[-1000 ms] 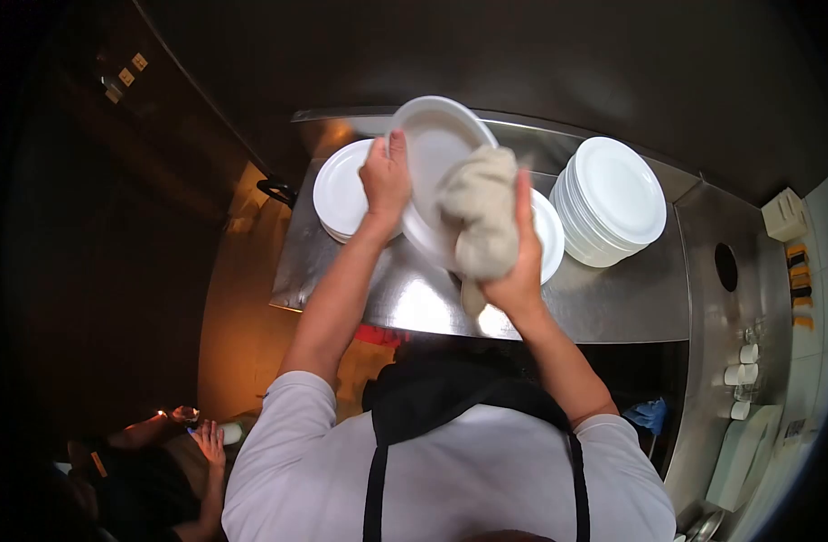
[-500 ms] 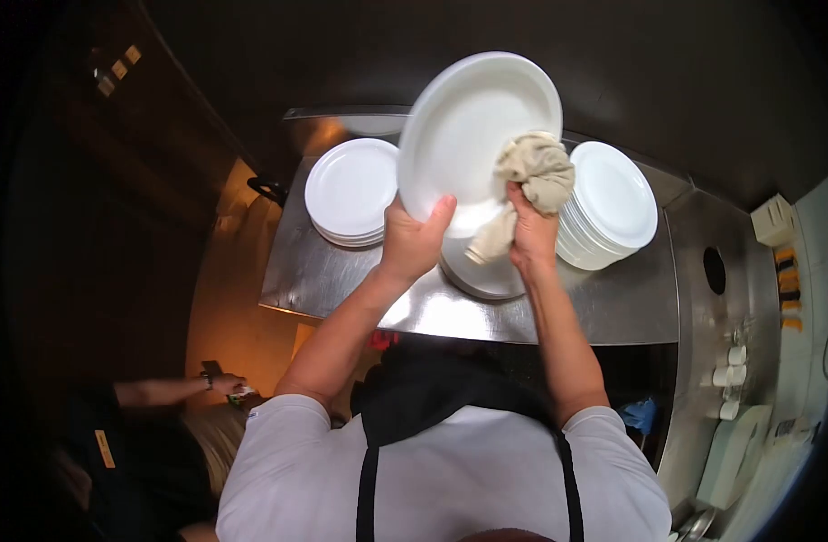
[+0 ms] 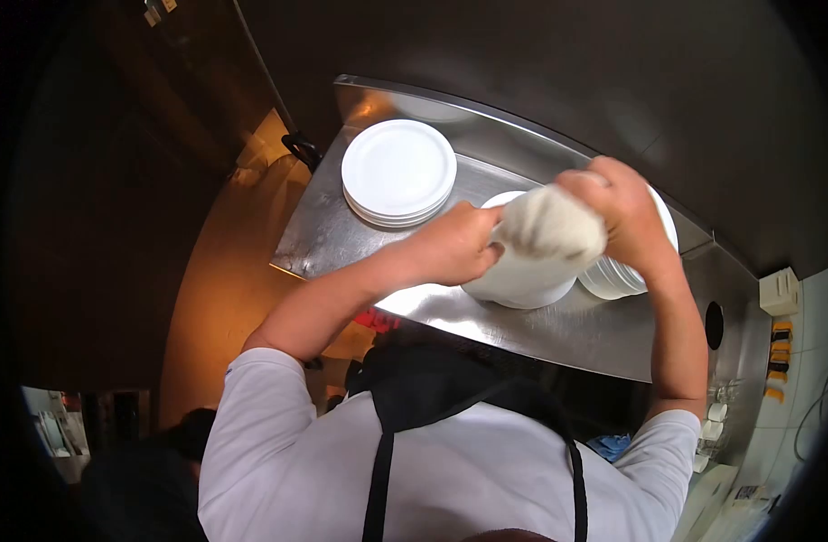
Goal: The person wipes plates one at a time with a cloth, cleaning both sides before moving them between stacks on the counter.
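Observation:
My left hand [image 3: 457,244] is closed on the left edge of a white plate [image 3: 527,274], which is held over the middle of the steel counter. My right hand [image 3: 617,210] grips a bunched beige cloth [image 3: 554,224], blurred by motion, that lies across the plate and hides much of it. Close behind my right hand is a stack of white plates [image 3: 614,278], partly covered by the hand and forearm. To the left stands another stack of white plates [image 3: 398,169], beyond my left hand.
The steel counter [image 3: 319,237] has a raised back edge against a dark wall. At the right are a round dark hole [image 3: 715,325], small white cups [image 3: 714,422] and a white box [image 3: 780,291]. A person in dark clothing [image 3: 143,492] is at the lower left.
The plate has been lowered and tilted from its raised position. My right hand has swung the cloth up and over its face. The view has turned, and the other person's arm is no longer visible.

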Action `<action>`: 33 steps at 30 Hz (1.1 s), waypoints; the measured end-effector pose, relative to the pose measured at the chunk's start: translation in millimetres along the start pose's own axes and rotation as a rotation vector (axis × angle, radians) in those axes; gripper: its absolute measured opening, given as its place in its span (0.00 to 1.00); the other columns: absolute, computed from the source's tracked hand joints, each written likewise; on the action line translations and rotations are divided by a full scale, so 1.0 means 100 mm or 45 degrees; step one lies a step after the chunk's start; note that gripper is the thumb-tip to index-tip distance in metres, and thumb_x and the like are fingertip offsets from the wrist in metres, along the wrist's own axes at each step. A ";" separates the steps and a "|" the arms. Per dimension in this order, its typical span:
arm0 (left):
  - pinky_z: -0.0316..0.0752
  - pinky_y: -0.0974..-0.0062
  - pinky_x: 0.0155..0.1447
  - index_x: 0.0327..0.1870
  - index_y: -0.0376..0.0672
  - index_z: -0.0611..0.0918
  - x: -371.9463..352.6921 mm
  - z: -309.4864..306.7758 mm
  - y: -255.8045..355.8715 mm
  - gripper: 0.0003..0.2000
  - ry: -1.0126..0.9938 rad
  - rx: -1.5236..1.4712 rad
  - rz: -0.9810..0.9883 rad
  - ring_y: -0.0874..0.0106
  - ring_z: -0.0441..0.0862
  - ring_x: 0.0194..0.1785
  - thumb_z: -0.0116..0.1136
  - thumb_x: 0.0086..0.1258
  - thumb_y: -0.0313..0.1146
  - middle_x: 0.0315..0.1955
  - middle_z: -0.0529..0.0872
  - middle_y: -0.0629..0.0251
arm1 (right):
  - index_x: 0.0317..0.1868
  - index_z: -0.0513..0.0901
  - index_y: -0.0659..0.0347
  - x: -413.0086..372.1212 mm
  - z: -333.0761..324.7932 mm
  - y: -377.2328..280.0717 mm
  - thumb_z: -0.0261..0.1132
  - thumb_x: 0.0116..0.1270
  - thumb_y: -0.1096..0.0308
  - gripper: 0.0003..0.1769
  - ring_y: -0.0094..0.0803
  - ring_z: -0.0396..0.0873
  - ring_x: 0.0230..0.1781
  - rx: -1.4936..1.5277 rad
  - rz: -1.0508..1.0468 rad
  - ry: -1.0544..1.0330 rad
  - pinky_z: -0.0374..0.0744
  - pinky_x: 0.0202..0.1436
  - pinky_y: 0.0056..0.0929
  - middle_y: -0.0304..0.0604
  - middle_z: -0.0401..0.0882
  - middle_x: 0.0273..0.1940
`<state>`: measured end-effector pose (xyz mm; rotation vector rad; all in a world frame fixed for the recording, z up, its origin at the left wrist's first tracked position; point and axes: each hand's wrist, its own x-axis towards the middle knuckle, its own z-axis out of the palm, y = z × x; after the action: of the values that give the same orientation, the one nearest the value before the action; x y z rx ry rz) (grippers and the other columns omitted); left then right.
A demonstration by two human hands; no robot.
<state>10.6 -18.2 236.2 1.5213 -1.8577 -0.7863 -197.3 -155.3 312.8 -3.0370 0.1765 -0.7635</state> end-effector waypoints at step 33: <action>0.67 0.60 0.73 0.76 0.39 0.64 -0.45 0.15 -2.51 0.43 1.356 -0.629 -0.949 0.48 0.73 0.68 0.72 0.56 0.31 0.64 0.72 0.40 | 0.74 0.65 0.65 -1.07 2.22 0.09 0.75 0.55 0.58 0.48 0.53 0.66 0.72 -0.069 1.178 -0.110 0.56 0.78 0.54 0.56 0.71 0.70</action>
<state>162.7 -14.6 31.4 1.7534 -0.2898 -0.4849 -186.5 -157.3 66.3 -2.5315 1.4542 -0.5201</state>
